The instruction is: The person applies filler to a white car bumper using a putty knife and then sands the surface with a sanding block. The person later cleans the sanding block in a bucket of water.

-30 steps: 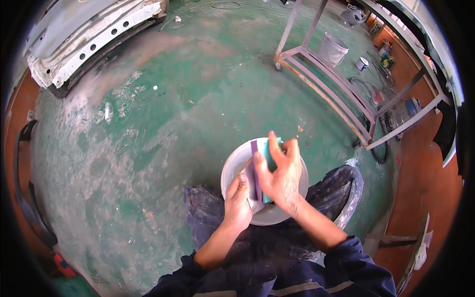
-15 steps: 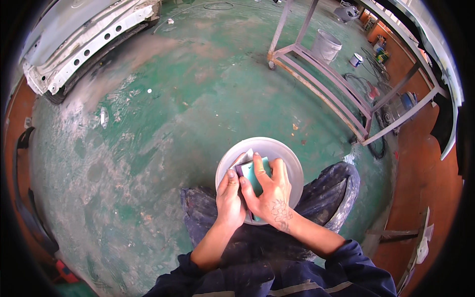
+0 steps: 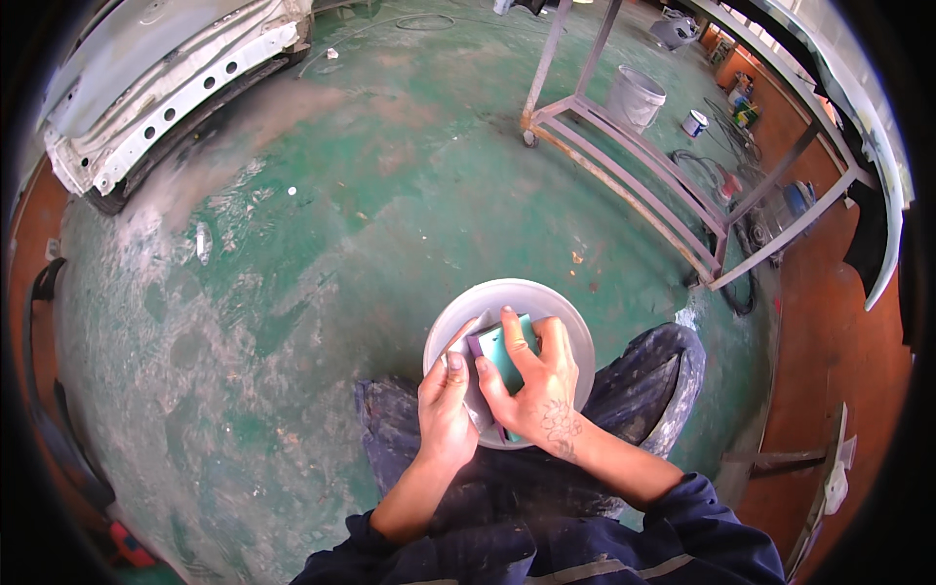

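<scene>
A round white bucket (image 3: 583, 343) sits between my knees, and both hands are over its mouth. My right hand (image 3: 542, 390) is closed on a flat teal block (image 3: 494, 344) with a purple edge, like a sanding block. Its index finger stretches along the top face and the thumb presses the near side. My left hand (image 3: 447, 414) pinches a thin grey sheet (image 3: 472, 341), perhaps sandpaper, beside the block's left edge. The thumb lies on the sheet; the other left fingers are mostly hidden behind it. Part of the block's underside is covered by my right hand.
A wheeled metal stand (image 3: 624, 180) is at the far right, with a grey bucket (image 3: 636, 97) and a small can (image 3: 694, 123) behind it. Cables and a vacuum-like machine (image 3: 785, 219) lie beyond. A stripped car body (image 3: 185, 107) occupies the far left.
My left hand has shifted slightly left, so more of the grey sheet shows beside the block. My right hand keeps its grip. The whole view has tilted a little.
</scene>
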Demonstrator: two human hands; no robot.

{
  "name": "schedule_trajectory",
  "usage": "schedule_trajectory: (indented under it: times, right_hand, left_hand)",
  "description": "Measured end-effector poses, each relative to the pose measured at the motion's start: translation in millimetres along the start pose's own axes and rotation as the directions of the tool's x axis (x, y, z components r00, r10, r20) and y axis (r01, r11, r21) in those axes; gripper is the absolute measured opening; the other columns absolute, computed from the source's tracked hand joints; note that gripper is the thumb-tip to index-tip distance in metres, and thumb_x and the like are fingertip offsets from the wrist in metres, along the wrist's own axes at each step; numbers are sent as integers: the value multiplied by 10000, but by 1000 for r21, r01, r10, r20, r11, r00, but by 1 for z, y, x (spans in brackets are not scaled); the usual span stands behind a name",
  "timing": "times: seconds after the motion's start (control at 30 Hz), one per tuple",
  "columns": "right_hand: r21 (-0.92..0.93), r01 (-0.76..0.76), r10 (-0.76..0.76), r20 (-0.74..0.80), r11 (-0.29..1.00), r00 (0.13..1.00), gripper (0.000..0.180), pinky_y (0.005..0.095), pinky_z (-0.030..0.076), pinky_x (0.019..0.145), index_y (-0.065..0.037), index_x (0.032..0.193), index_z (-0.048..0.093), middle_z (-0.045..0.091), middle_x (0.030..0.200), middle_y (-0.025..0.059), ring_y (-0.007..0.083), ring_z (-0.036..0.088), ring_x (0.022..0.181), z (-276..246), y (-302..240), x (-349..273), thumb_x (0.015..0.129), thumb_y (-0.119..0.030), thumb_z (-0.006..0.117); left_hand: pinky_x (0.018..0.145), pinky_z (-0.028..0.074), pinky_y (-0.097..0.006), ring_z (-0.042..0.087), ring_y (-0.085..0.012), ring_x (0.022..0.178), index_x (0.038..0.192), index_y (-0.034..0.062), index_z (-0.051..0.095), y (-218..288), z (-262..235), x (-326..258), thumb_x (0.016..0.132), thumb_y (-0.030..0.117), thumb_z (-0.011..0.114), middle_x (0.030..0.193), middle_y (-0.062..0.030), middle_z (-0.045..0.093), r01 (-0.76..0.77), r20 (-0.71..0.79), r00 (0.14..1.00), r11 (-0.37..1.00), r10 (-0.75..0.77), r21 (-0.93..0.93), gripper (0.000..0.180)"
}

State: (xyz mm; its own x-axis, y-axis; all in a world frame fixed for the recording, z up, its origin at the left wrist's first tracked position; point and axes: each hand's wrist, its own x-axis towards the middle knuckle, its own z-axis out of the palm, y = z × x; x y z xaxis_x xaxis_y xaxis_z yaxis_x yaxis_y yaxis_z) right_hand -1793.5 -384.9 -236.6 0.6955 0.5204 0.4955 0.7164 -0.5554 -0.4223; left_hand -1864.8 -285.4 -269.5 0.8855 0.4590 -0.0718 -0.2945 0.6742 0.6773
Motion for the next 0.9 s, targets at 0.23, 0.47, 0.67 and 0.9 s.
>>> schedule_trajectory:
  times: [0.23, 0.47, 0.67, 0.9]
  right_hand:
    - [-26, 58, -59, -60, 998, 996, 556, 441, 494, 658, 45, 1252, 655, 500, 954, 208, 353, 560, 861, -7, -6, 0, 801, -256, 776]
    - [20, -27, 29, -121, 999, 992, 577, 420, 493, 675, 48, 1279, 648, 507, 952, 205, 341, 568, 819, -15, -5, 51, 793, -236, 779]
    - [-56, 49, -58, -170, 997, 984, 595, 440, 511, 691, 52, 1287, 638, 524, 982, 227, 371, 581, 869, -21, 2, 20, 791, -246, 781]
    - [-51, 47, -53, -124, 998, 991, 603, 453, 521, 691, 30, 1274, 658, 521, 990, 222, 377, 594, 889, -20, 3, -18, 755, -242, 802]
  left_hand:
    - [1118, 409, -352, 544, -207, 1298, 1416, -58, 523, 2, -2, -1, 1109, 284, 440, 1419, -136, 577, -35, -24, 999, 991, 39, 128, 467]
    - [1080, 428, -338, 564, -169, 1232, 1385, -53, 565, -11, 6, -7, 1082, 187, 523, 1342, -108, 631, -68, -60, 995, 974, 83, 218, 389]
    - [1102, 405, -337, 551, -175, 1250, 1359, -49, 601, -13, 8, -14, 1073, 168, 546, 1341, -111, 634, -63, -37, 997, 971, 74, 229, 363]
    - [1091, 419, -347, 567, -173, 1227, 1342, -47, 614, 9, 9, 1, 1072, 177, 546, 1313, -105, 648, -77, -4, 997, 970, 80, 230, 358]
